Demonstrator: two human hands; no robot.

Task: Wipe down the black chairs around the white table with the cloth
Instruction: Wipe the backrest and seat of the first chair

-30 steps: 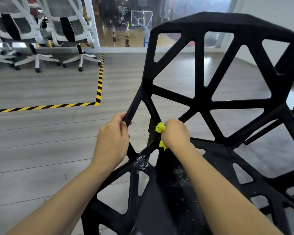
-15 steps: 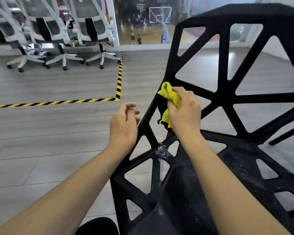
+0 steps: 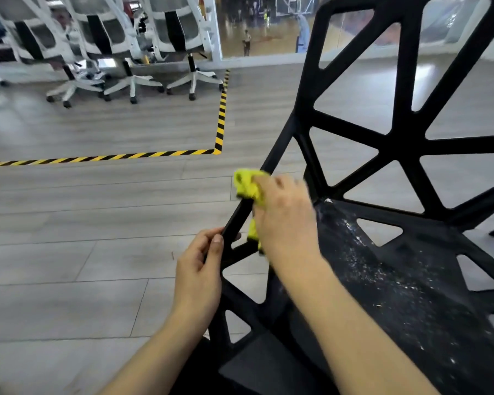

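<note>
Right hand point(image 3: 283, 220) has slid yellow cloth point(image 3: 247, 185) down the chair point(image 3: 405, 132) strut.

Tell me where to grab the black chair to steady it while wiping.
Probably grip the slanted outer bar of the black chair, coming from the open floor side, just below the yellow cloth. It is thin enough to wrap fingers round; the left hand already holds it there.

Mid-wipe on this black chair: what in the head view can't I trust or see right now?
- Yellow cloth: motion-blurred, mostly covered by the right hand; its contact with the bar is unclear.
- Left hand: fingertips hidden behind the chair bar it grips.
- Black chair: top and right side cut off by the frame edges.
- White table: not in view.
- People behind the glass: too small.
</note>
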